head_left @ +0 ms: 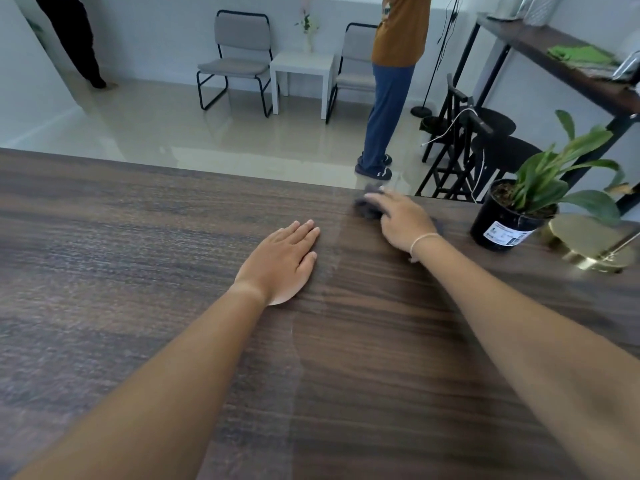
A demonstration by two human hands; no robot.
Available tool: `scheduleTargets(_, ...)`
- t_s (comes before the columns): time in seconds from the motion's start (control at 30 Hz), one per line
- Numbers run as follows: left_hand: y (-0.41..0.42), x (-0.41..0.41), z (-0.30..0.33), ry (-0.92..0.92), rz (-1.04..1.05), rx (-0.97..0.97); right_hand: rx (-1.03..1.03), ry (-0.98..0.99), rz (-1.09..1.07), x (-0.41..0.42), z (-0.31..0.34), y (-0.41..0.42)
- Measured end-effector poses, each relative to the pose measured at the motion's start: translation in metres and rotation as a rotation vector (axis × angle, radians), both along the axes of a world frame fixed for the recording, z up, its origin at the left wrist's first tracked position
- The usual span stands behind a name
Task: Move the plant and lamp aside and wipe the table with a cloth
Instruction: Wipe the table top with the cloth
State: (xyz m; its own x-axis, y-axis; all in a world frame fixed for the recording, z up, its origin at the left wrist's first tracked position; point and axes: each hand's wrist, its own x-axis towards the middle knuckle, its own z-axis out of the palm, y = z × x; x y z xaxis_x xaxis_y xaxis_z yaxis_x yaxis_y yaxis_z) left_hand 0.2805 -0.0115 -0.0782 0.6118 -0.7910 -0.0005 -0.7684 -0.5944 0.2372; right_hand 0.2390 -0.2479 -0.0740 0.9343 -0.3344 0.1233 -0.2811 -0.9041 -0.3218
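Right hand (403,221) pressed down on a dark grey cloth (369,204), fingers spread over it, at the far edge of the table (138,237), a short way left of the plant (540,192). Left hand (282,263) lies flat and open on the wood, holding nothing, further left of the plant and nearer the person. Plant sits in a black pot with a white label; brass lamp (595,244) base stands just right of the pot, close to touching, its upper part out of view. Both look already moved aside; wiping under way. A faint line runs down the wood, darker on the plant side, probably wiped. Cloth: soft, light, bunches easily; best held flat under the palm. Pot: likely light plastic, top-heavy with leaves; take it round the body, not the foliage. Lamp base looks heavy and smooth; grip the stem. Count: one cloth, one plant, one lamp, two hands, one table.
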Motion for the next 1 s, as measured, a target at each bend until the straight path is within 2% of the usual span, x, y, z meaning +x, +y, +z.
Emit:
scheduleTargets(0.13,0.000,-0.002,0.002,0.016,0.012,-0.024,0.060,-0.033,0.436,-0.088,-0.002,0.046)
scheduleTargets(0.2,0.001,-0.002,0.000,0.007,0.054,-0.042,0.052,0.003,0.567,-0.128,-0.003,0.044)
scheduleTargets(0.27,0.003,-0.004,-0.001,-0.026,0.112,-0.045,0.035,-0.008,0.513,-0.125,0.000,0.024)
scheduleTargets(0.37,0.006,-0.009,-0.001,-0.042,0.169,-0.044,0.058,-0.014,0.106,-0.071,0.007,0.014)
scheduleTargets(0.4,0.008,-0.011,0.000,-0.026,0.176,-0.058,0.064,-0.022,0.041,-0.058,0.008,0.025)
scheduleTargets(0.47,0.012,-0.013,0.003,0.026,0.171,-0.099,0.065,-0.024,0.155,-0.063,0.004,0.064)
scheduleTargets(0.53,0.018,-0.015,0.005,0.076,0.158,-0.137,0.056,-0.009,0.460,-0.113,-0.005,0.110)
scheduleTargets(0.6,0.025,-0.018,0.006,0.114,0.147,-0.165,0.102,0.021,0.654,-0.170,-0.007,0.129)
scheduleTargets(0.67,0.033,-0.024,0.008,0.148,0.140,-0.179,0.084,0.004,0.654,-0.192,-0.002,0.109)
scheduleTargets(0.7,0.038,-0.026,0.009,0.154,0.138,-0.180,0.066,-0.008,0.585,-0.190,0.001,0.093)
scheduleTargets(0.8,0.052,-0.036,0.007,0.123,0.140,-0.166,0.078,0.008,0.177,-0.150,0.006,0.062)
scheduleTargets(0.87,0.058,-0.043,0.004,0.084,0.142,-0.136,0.080,-0.016,0.077,-0.134,0.007,0.082)
scheduleTargets(0.93,0.062,-0.051,0.002,0.039,0.143,-0.085,0.062,0.000,0.226,-0.156,0.005,0.125)
scheduleTargets(1.0,0.067,-0.058,0.001,-0.005,0.136,-0.032,0.059,0.018,0.531,-0.215,-0.003,0.167)
